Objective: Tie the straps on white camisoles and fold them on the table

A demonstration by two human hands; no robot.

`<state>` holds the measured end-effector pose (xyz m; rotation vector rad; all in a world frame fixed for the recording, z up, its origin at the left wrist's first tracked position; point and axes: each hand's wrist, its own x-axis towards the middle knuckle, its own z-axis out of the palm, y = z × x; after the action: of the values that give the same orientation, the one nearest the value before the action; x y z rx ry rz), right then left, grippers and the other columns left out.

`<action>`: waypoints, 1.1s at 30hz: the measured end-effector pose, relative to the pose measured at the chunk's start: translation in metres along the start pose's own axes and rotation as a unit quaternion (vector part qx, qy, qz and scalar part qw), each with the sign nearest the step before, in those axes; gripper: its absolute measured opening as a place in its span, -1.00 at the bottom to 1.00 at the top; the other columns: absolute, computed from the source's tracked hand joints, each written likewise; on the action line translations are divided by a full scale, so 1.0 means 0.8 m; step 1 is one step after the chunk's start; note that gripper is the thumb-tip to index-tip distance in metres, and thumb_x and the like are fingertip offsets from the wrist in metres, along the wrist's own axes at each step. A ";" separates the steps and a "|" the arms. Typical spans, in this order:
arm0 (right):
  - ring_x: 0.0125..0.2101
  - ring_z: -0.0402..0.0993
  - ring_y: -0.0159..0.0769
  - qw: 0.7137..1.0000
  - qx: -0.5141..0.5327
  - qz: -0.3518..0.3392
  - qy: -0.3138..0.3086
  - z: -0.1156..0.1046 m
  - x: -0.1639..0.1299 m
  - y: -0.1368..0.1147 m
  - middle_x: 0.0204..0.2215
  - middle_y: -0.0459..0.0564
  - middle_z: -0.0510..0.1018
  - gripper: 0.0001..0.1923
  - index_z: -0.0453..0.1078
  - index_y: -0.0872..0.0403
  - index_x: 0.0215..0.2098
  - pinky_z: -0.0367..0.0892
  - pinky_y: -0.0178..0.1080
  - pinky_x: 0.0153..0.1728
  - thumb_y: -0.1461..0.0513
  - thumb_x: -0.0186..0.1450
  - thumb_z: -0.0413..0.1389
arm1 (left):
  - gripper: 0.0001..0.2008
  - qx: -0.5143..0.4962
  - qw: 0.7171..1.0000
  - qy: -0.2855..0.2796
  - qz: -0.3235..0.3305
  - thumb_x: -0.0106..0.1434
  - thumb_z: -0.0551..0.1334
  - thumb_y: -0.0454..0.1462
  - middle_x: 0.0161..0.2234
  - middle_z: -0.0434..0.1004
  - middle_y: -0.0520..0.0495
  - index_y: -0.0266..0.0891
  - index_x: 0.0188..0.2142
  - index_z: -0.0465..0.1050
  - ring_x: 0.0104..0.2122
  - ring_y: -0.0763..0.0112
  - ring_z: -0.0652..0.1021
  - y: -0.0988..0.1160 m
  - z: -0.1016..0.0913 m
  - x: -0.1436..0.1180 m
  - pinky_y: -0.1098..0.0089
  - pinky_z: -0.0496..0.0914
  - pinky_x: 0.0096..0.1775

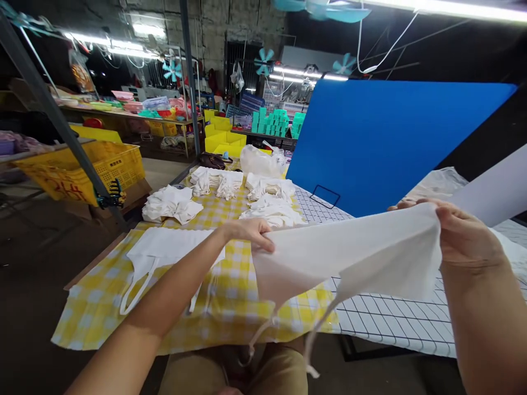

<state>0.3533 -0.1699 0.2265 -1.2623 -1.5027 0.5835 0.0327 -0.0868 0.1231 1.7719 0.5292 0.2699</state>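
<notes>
A white camisole (321, 252) is stretched sideways between my two hands, above the table's front part, with its thin straps hanging down. My left hand (251, 231) pinches one edge between thumb and fingers. At the other end, my right hand (461, 227) is closed around the bunched fabric, its fingertips partly hidden behind the cloth. Another white camisole (168, 247) lies flat to the left, partly covered by my left forearm. Behind my left hand lies a loose pile of white garments (274, 211).
Stacked white garments (218, 180) and a crumpled heap (171, 204) lie on the yellow checked cloth (94, 307). A blue board (395, 142) leans at the back right. Left of the table are a metal post (61, 115) and a yellow crate (119, 164). A clear plastic bag (259, 162) lies behind.
</notes>
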 end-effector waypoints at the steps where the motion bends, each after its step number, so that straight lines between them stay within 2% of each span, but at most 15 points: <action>1: -0.49 0.43 -0.32 0.999 0.040 0.021 -0.013 -0.003 0.002 0.006 -0.55 -0.05 0.48 -0.52 0.42 0.01 -0.63 0.24 -0.20 -0.52 -0.19 -0.26 0.23 | -0.79 0.024 0.999 0.020 -0.006 -0.14 0.39 -0.20 -0.58 0.49 0.01 -0.31 -0.54 0.53 -0.54 0.45 0.45 -0.003 -0.009 -0.008 0.53 0.27 -0.50; 4: -0.49 0.40 -0.33 0.983 0.140 0.097 -0.066 -0.011 0.008 0.027 -0.48 -0.02 0.50 -0.64 0.46 -0.01 -0.60 0.20 -0.19 -0.50 -0.06 -0.23 0.31 | -0.79 0.077 0.993 0.085 0.001 -0.13 0.38 -0.18 -0.61 0.47 0.01 -0.31 -0.57 0.52 -0.52 0.44 0.44 -0.006 -0.032 -0.030 0.52 0.27 -0.46; 9: -0.52 0.34 -0.38 0.971 0.133 0.143 -0.139 -0.008 0.017 0.059 -0.45 0.02 0.47 -0.66 0.45 0.05 -0.55 0.18 -0.24 -0.53 -0.05 -0.04 0.22 | -0.74 0.127 0.979 0.157 0.030 -0.01 0.30 -0.13 -0.50 0.47 -0.03 -0.33 -0.50 0.52 -0.39 0.39 0.44 -0.004 -0.048 -0.055 0.49 0.28 -0.32; 12: -0.45 0.36 -0.30 0.969 0.133 0.150 -0.143 0.000 0.018 0.069 -0.31 0.09 0.48 -0.64 0.47 0.05 -0.44 0.24 -0.23 -0.48 -0.05 -0.03 0.21 | -0.75 0.139 0.968 0.195 0.070 0.01 0.29 -0.13 -0.34 0.46 -0.07 -0.31 -0.51 0.50 -0.22 0.31 0.43 -0.006 -0.050 -0.064 0.44 0.25 -0.15; 16: -0.33 0.36 -0.20 0.968 0.093 0.176 -0.155 0.002 0.019 0.075 -0.25 0.10 0.48 -0.64 0.46 0.04 -0.49 0.30 -0.20 -0.37 -0.06 -0.07 0.25 | -0.75 0.151 0.968 0.171 0.104 0.04 0.28 -0.15 -0.09 0.39 -0.11 -0.31 -0.57 0.41 -0.05 0.26 0.36 -0.008 -0.052 -0.082 0.34 0.16 0.00; 20: -0.30 0.34 -0.19 0.972 0.027 0.170 -0.161 0.010 0.026 0.082 -0.26 0.08 0.47 -0.60 0.43 0.06 -0.49 0.29 -0.19 -0.32 -0.09 -0.04 0.21 | -0.70 0.110 0.971 0.171 0.126 0.06 0.27 -0.11 -0.02 0.35 -0.15 -0.31 -0.59 0.35 0.01 0.20 0.32 0.000 -0.046 -0.097 0.27 0.17 0.00; 22: -0.28 0.34 -0.18 0.974 -0.060 0.151 -0.160 0.028 0.029 0.085 -0.30 0.07 0.47 -0.60 0.41 0.07 -0.48 0.27 -0.16 -0.29 -0.10 0.01 0.17 | -0.69 0.090 0.970 0.174 0.147 0.06 0.26 -0.09 -0.05 0.38 -0.17 -0.31 -0.58 0.35 -0.02 0.20 0.35 0.008 -0.034 -0.096 0.28 0.20 -0.02; 25: -0.30 0.33 -0.20 0.970 -0.168 0.090 -0.153 0.076 0.024 0.073 -0.31 0.04 0.44 -0.63 0.40 0.07 -0.42 0.25 -0.15 -0.29 -0.06 0.02 0.16 | -0.72 0.084 0.970 0.167 0.154 0.10 0.23 -0.11 -0.15 0.45 -0.14 -0.31 -0.54 0.38 -0.12 0.27 0.41 0.020 -0.008 -0.079 0.33 0.24 -0.08; 27: -0.35 0.31 -0.29 0.971 -0.115 0.035 -0.206 0.117 0.012 0.056 -0.23 0.02 0.41 -0.62 0.36 0.03 -0.23 0.25 -0.22 -0.36 -0.03 0.09 0.12 | -0.74 0.095 0.972 0.175 0.128 0.11 0.21 -0.13 -0.32 0.48 -0.06 -0.31 -0.51 0.41 -0.27 0.37 0.44 0.026 0.010 -0.062 0.42 0.27 -0.21; 29: -0.42 0.28 -0.39 0.950 -0.032 0.008 -0.309 0.158 -0.004 0.038 -0.25 -0.01 0.39 -0.60 0.29 0.02 -0.11 0.23 -0.29 -0.43 -0.01 0.17 0.05 | -0.77 0.105 0.969 0.199 0.098 0.11 0.20 -0.16 -0.51 0.41 0.03 -0.31 -0.50 0.42 -0.43 0.49 0.39 0.029 0.024 -0.047 0.50 0.23 -0.36; 31: -0.46 0.22 -0.45 0.926 0.022 -0.014 -0.376 0.192 -0.019 0.028 -0.31 -0.04 0.36 -0.63 0.28 0.05 -0.16 0.18 -0.34 -0.49 0.00 0.18 0.07 | -0.78 0.097 0.964 0.233 0.086 0.10 0.20 -0.19 -0.60 0.31 0.08 -0.32 -0.52 0.43 -0.52 0.55 0.32 0.028 0.033 -0.037 0.53 0.16 -0.45; 33: -0.55 0.09 -0.51 0.912 0.050 -0.004 -0.406 0.215 -0.029 0.024 -0.48 -0.14 0.26 -0.65 0.27 0.09 -0.26 0.06 -0.39 -0.58 -0.02 0.18 0.08 | -0.78 0.070 0.957 0.267 0.089 0.09 0.21 -0.19 -0.62 0.26 0.10 -0.33 -0.54 0.41 -0.55 0.57 0.26 0.022 0.038 -0.034 0.53 0.12 -0.49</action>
<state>0.2024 -0.1426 0.1421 -0.9635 -2.1081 1.2683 0.0262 -0.1292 0.1348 1.8852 0.7861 0.8718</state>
